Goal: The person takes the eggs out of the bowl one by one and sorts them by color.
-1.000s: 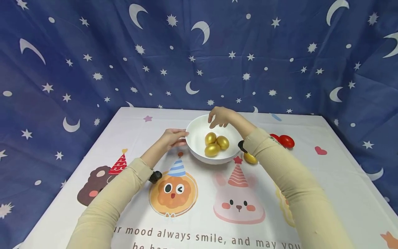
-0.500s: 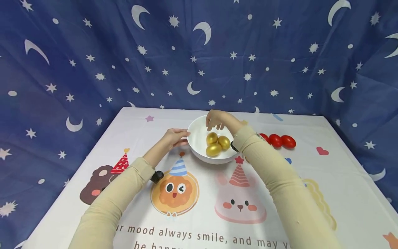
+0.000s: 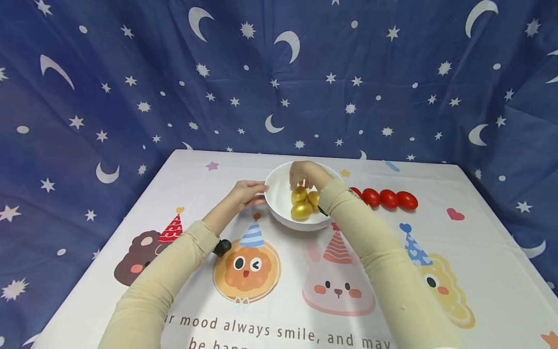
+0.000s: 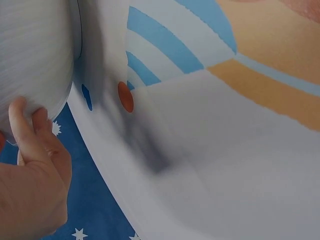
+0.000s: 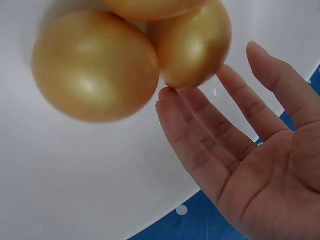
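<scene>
A white bowl [image 3: 277, 213] stands on the table with several golden eggs [image 3: 302, 210] clustered inside. My left hand [image 3: 245, 193] grips the bowl's left rim, thumb on top and fingers below. In the left wrist view, fingers of the left hand [image 4: 37, 175] press against the bowl's outer wall [image 4: 35, 60]. My right hand [image 3: 307, 173] reaches down over the far side into the bowl. The right wrist view shows the right hand [image 5: 250, 160] with fingers extended and loosely bent, its fingertips right at one golden egg [image 5: 192, 47]. Nothing is held in that hand.
Several red eggs [image 3: 389, 199] lie in a row right of the bowl, partly behind the right sleeve [image 3: 366, 228]. A printed white tablecloth [image 3: 244, 167] covers the table. Behind it hangs a blue curtain [image 3: 235, 53] with moons and stars.
My right hand has sunk lower into the bowl, closer to the golden eggs. The right forearm has shifted left, uncovering more red eggs. The left hand keeps its hold on the rim.
</scene>
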Motion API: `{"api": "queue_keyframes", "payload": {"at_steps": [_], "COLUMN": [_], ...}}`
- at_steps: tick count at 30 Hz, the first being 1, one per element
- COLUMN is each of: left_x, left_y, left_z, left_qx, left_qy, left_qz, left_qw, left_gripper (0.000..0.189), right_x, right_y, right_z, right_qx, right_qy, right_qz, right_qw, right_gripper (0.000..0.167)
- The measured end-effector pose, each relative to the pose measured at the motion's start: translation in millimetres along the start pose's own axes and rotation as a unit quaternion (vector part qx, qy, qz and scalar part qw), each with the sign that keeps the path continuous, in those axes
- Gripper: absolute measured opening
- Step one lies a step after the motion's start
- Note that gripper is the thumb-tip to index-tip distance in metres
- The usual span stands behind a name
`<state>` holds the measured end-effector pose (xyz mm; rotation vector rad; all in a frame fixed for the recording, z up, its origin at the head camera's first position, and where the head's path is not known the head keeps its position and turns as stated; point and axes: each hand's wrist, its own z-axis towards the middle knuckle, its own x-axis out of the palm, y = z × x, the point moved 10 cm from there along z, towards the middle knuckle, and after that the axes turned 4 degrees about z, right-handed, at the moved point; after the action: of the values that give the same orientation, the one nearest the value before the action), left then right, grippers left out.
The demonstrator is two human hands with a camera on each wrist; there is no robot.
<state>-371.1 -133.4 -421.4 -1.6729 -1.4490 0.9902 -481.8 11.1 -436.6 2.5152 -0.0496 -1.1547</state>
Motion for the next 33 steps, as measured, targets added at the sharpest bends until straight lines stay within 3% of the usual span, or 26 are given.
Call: {"api": "queue_keyframes", "payload": {"at_steps": [3,4,5,12,14,17,21,24,27,30,33], "left_x": [-0.6,-0.7,-0.7,-1.0,-1.6,-3.0,-4.3,-4.0,-2.1,-0.4,0.0], "left_y": [0.0,0.2,0.2,0.1,-0.3,-1.4,-2.6,-2.2,-0.5,0.1,-1.1], "left_z": [-0.9,-1.1,-1.4,-4.9,-5.2,-4.9,-3.5,-2.3,-1.2,-0.7,-0.7], "left_qx": [0.001,0.001,0.002,0.004,0.005,0.008,0.009,0.008,0.004,0.001,0.002], "left_qy": [-0.001,-0.002,-0.002,0.001,0.001,0.0,-0.004,-0.003,-0.001,-0.001,-0.003], "left_qz": [-0.004,-0.005,-0.005,-0.005,-0.007,-0.007,-0.001,-0.001,0.0,0.002,0.004], "left_qw": [1.0,1.0,1.0,1.0,1.0,0.9999,0.9999,1.0,1.0,1.0,1.0], "left_gripper": [0.046,0.046,0.046,0.046,0.046,0.047,0.046,0.046,0.046,0.046,0.045], "right_x": [3.7,4.6,5.6,17.5,19.6,20.3,17.0,15.6,16.5,16.2,14.5], "right_y": [18.2,18.0,23.3,-26.6,-29.7,-14.9,19.3,31.3,34.6,36.0,38.8], "right_z": [-41.0,-39.3,-51.3,77.7,87.3,62.9,-11.6,-52.3,-69.0,-71.9,-71.6], "right_qx": [0.01,0.01,0.016,0.024,0.034,0.033,0.031,0.043,0.035,0.007,-0.022], "right_qy": [-0.002,0.002,-0.001,0.022,0.021,0.024,0.02,0.008,0.005,-0.001,-0.008], "right_qz": [-0.019,-0.026,-0.033,-0.039,-0.034,-0.037,-0.049,-0.034,-0.035,-0.052,-0.07], "right_qw": [0.9998,0.9996,0.9993,0.9987,0.9986,0.9985,0.9981,0.9984,0.9988,0.9986,0.9973], "right_gripper": [0.023,0.023,0.024,0.035,0.038,0.04,0.034,0.027,0.016,0.008,0.01]}}
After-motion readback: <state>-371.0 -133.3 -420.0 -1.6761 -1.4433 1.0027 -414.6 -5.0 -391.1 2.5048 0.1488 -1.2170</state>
